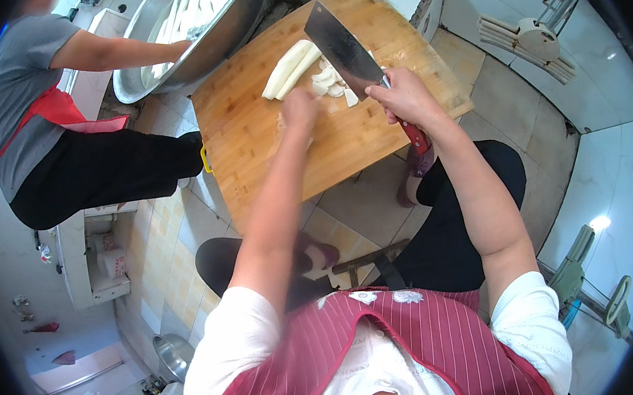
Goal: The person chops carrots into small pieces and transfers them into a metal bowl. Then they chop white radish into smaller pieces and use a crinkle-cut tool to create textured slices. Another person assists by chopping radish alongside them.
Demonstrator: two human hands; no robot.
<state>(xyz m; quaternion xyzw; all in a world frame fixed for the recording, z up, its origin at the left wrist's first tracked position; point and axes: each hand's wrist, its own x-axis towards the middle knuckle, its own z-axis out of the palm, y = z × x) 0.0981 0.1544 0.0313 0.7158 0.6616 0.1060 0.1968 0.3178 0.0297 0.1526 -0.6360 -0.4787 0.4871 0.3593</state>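
Observation:
My right hand point(407, 98) is closed around the red handle of a cleaver point(344, 47), its broad dark blade slanting up to the left above a wooden cutting board point(231, 139). Under and beside the blade lies a pile of thin white slices point(329, 83). To their left, long peeled white vegetable pieces point(291, 68) lie side by side on the board. My left hand point(300, 108), blurred, is just below the near end of these pieces; whether it holds anything cannot be made out. A few thin scraps lie near it.
At the upper left, a co-worker in a red apron point(64, 110) reaches into a large metal basin point(224, 31) holding long white pieces. The basin stands close to the board's far left edge. A metal bowl point(173, 354) is at lower left. My knees and a tiled floor point(370, 194) show below the board.

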